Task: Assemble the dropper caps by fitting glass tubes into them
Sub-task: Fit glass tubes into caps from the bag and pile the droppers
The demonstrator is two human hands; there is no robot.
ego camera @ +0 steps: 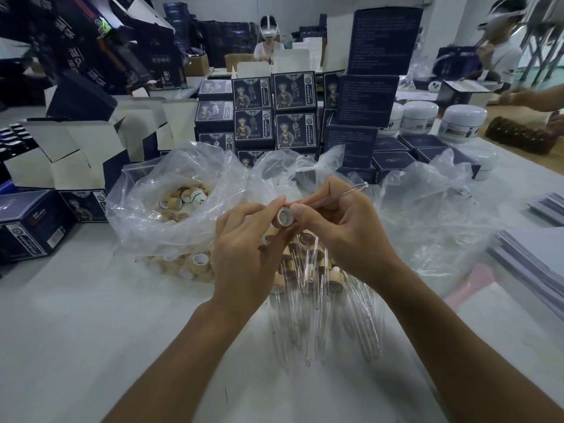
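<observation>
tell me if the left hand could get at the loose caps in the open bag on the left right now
Probably not yet. The open bag gapes upward with loose caps exposed and nothing over them, but the left hand is gripping a cap while the right hand holds the glass tube.

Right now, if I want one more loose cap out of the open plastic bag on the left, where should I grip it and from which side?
Pinch a cap across its round wooden side wall, reaching down through the bag's open top; the caps lie loosely piled there, sides exposed.
</observation>
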